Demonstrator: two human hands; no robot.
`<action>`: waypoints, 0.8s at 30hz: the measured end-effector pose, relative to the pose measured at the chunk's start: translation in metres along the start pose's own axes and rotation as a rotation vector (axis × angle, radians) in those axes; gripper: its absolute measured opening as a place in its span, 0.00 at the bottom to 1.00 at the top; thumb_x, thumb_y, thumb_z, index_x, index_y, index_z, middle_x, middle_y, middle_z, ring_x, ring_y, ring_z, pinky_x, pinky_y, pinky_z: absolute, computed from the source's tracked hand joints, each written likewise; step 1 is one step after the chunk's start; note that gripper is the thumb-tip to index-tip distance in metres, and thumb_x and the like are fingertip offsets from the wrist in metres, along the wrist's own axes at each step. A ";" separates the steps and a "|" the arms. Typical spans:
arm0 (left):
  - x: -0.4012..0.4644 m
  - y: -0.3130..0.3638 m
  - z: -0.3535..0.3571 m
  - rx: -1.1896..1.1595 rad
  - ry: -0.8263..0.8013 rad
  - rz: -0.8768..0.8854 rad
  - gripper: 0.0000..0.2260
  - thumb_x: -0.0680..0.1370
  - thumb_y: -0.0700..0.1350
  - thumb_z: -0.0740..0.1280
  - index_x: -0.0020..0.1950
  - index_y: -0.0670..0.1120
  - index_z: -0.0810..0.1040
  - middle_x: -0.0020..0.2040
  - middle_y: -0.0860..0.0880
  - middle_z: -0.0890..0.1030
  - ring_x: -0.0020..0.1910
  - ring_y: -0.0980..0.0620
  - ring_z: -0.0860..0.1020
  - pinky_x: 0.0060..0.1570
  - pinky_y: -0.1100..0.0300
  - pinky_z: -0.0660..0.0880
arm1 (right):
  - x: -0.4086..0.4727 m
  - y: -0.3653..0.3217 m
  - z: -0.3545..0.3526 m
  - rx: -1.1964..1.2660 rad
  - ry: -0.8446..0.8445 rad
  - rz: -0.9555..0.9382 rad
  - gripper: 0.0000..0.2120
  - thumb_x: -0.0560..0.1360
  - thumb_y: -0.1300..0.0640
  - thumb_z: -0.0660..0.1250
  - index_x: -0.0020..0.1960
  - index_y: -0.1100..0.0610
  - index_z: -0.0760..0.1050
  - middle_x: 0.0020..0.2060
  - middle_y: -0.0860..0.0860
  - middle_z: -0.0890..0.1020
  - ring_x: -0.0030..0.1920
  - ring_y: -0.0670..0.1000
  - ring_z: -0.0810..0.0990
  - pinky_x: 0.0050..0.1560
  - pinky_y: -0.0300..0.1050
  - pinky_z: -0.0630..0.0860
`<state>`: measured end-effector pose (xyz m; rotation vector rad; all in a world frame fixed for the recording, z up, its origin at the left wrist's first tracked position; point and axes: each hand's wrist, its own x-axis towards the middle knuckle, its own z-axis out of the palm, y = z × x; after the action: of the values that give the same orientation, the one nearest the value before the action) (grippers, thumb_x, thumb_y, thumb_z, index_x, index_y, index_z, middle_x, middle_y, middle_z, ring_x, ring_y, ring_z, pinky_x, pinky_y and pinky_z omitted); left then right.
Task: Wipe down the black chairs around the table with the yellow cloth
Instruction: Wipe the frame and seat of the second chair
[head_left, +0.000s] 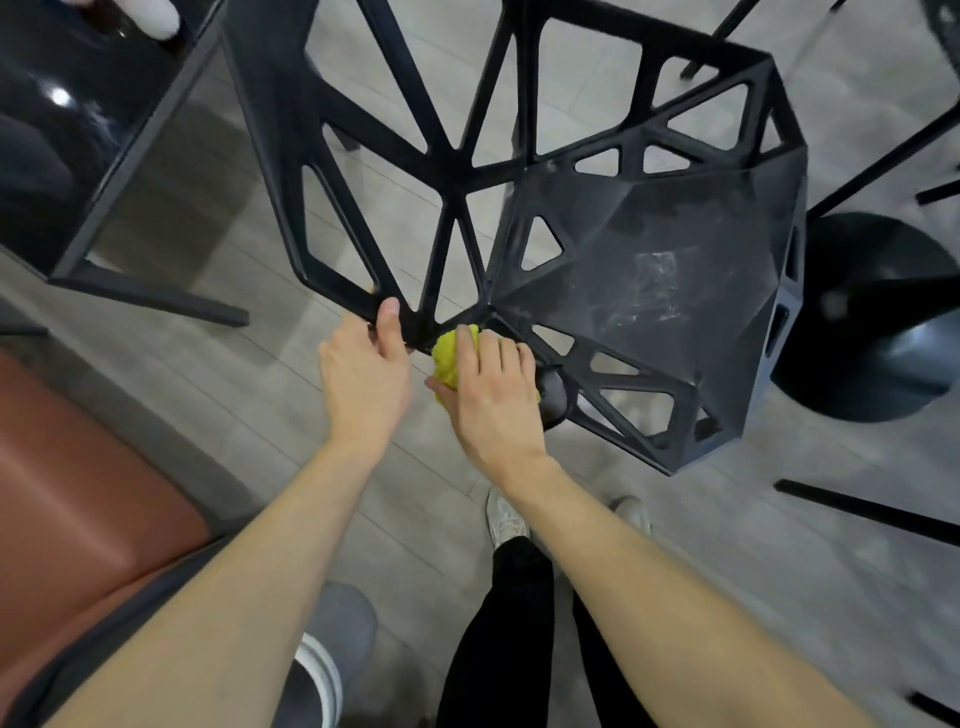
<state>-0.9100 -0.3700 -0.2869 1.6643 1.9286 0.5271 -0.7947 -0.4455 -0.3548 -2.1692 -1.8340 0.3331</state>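
Note:
A black chair (649, 270) with a lattice of triangular cut-outs fills the middle of the view, its dusty seat to the right and its open backrest frame to the left. My left hand (363, 374) grips the lower bar of the backrest frame, thumb over the bar. My right hand (491, 395) holds the bunched yellow cloth (449, 358) and presses it against the chair where backrest and seat meet. Most of the cloth is hidden under my fingers.
A glossy black table (57, 156) with angled legs stands at the upper left. A brown padded bench seat (67, 493) lies at the lower left. A round black pedestal base (878, 322) sits at the right, with other dark legs around it. My shoes stand on the grey floor below.

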 end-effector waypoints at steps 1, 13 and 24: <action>-0.001 0.001 -0.001 0.006 -0.002 0.012 0.25 0.85 0.65 0.56 0.50 0.45 0.78 0.40 0.46 0.88 0.44 0.42 0.88 0.51 0.40 0.83 | -0.006 0.009 -0.001 0.035 0.007 -0.039 0.33 0.84 0.37 0.61 0.77 0.62 0.69 0.61 0.59 0.77 0.59 0.62 0.75 0.64 0.60 0.72; -0.005 0.011 -0.003 0.037 -0.011 -0.017 0.24 0.88 0.58 0.59 0.43 0.40 0.75 0.30 0.50 0.78 0.33 0.41 0.79 0.40 0.50 0.71 | 0.008 0.003 -0.009 0.085 -0.136 -0.146 0.29 0.83 0.48 0.60 0.78 0.62 0.60 0.64 0.63 0.75 0.60 0.66 0.76 0.61 0.62 0.75; -0.004 0.000 0.005 -0.004 -0.046 -0.076 0.35 0.82 0.70 0.51 0.45 0.41 0.80 0.36 0.46 0.86 0.43 0.41 0.87 0.50 0.39 0.81 | -0.118 0.182 -0.024 0.045 -0.305 -0.011 0.48 0.71 0.57 0.83 0.82 0.52 0.59 0.65 0.55 0.76 0.53 0.60 0.83 0.51 0.53 0.84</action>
<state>-0.9065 -0.3746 -0.2906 1.5807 1.9478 0.4594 -0.6381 -0.5912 -0.3979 -2.1733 -1.9688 0.7304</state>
